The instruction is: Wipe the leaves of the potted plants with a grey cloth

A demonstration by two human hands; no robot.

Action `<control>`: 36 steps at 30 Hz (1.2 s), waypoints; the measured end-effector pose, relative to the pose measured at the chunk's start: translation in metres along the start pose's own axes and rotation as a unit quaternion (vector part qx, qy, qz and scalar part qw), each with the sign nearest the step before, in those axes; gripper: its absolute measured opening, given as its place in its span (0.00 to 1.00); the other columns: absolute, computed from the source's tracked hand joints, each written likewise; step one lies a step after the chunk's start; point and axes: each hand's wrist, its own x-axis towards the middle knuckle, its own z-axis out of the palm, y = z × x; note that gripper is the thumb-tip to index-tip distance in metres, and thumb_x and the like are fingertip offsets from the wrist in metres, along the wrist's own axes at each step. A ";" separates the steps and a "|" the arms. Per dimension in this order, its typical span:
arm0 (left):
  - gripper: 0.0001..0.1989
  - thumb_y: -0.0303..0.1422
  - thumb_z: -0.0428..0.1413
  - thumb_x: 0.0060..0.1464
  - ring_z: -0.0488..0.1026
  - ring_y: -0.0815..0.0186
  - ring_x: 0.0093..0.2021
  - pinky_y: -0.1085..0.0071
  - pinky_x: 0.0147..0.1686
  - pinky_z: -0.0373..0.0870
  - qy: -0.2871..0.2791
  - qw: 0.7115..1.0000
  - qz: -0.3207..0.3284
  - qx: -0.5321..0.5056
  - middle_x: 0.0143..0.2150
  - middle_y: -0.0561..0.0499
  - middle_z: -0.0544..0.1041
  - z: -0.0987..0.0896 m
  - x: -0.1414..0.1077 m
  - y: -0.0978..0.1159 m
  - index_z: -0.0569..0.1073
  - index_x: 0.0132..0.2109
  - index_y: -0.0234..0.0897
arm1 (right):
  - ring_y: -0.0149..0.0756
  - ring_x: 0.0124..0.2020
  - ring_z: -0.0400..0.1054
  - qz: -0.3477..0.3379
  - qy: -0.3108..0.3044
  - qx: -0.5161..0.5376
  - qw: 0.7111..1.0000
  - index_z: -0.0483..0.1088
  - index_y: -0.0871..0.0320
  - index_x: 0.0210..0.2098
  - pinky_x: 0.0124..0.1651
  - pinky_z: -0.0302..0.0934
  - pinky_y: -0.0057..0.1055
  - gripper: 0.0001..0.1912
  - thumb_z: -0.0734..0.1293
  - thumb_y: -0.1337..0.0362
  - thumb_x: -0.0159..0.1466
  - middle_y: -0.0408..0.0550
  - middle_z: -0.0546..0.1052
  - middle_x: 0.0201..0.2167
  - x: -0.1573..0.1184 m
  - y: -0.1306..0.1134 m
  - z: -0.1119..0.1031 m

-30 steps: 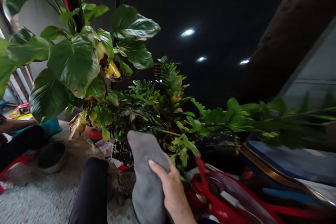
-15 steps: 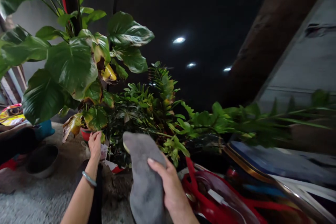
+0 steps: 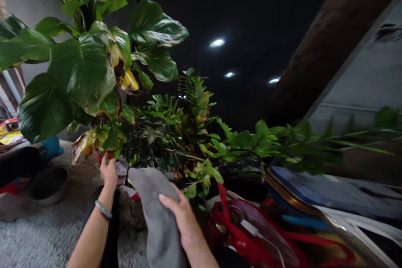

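Note:
A long, soft grey cloth (image 3: 160, 213) is held in my right hand (image 3: 185, 217), the thumb pressed on its upper face and the fingers behind it. Its lower end runs out of the picture. Further off to the left, my left hand (image 3: 108, 171) reaches up to the red pot (image 3: 99, 157) under a large-leaved plant (image 3: 83, 67). Its fingers look apart, with the tips partly lost among browned lower leaves (image 3: 84, 144); I see nothing held in them. A pale bangle (image 3: 103, 210) circles the left wrist.
Leafy plants (image 3: 176, 125) stand along a dark glossy panel (image 3: 245, 29). At right lie a red-trimmed clear bag (image 3: 260, 230) with a white cable and flat stacked items (image 3: 329, 192). A dark basin (image 3: 48, 184) sits on the floor at left, near a person's dark-clad limb (image 3: 19, 165).
The grey cloth and right hand have shifted left and slightly down. My left hand has moved a little left, its fingers nearer the red pot and spread more. The view has tilted slightly.

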 end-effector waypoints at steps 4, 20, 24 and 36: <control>0.22 0.32 0.61 0.43 0.76 0.60 0.43 0.71 0.35 0.70 -0.078 0.995 -0.060 -0.034 0.49 0.43 0.81 0.009 -0.007 -0.001 0.81 0.48 0.36 | 0.49 0.37 0.78 -0.122 -0.002 0.051 0.991 0.75 0.55 0.48 0.42 0.71 0.41 0.29 0.76 0.55 0.46 0.49 0.84 0.37 0.019 -0.046 0.006; 0.23 0.38 0.65 0.42 0.73 0.55 0.52 0.71 0.33 0.69 -0.255 0.957 -0.127 -0.051 0.58 0.42 0.76 0.047 -0.039 -0.023 0.80 0.47 0.37 | 0.50 0.38 0.77 -0.115 0.065 0.093 0.987 0.75 0.55 0.49 0.43 0.69 0.40 0.34 0.79 0.56 0.43 0.47 0.84 0.36 0.022 -0.048 -0.015; 0.22 0.44 0.63 0.48 0.75 0.52 0.51 0.67 0.37 0.73 -0.295 0.928 -0.206 -0.101 0.54 0.41 0.79 0.046 -0.046 -0.016 0.81 0.47 0.34 | 0.49 0.33 0.77 -0.047 0.017 0.057 0.997 0.78 0.56 0.42 0.39 0.69 0.39 0.25 0.77 0.58 0.43 0.47 0.83 0.31 0.036 -0.022 0.008; 0.22 0.44 0.57 0.57 0.77 0.62 0.33 0.67 0.29 0.73 -0.324 0.908 -0.250 -0.093 0.54 0.41 0.79 0.046 -0.047 -0.014 0.77 0.53 0.34 | 0.50 0.36 0.78 -0.120 0.107 0.138 0.977 0.78 0.55 0.47 0.45 0.70 0.42 0.30 0.77 0.58 0.43 0.48 0.84 0.33 0.008 -0.051 -0.025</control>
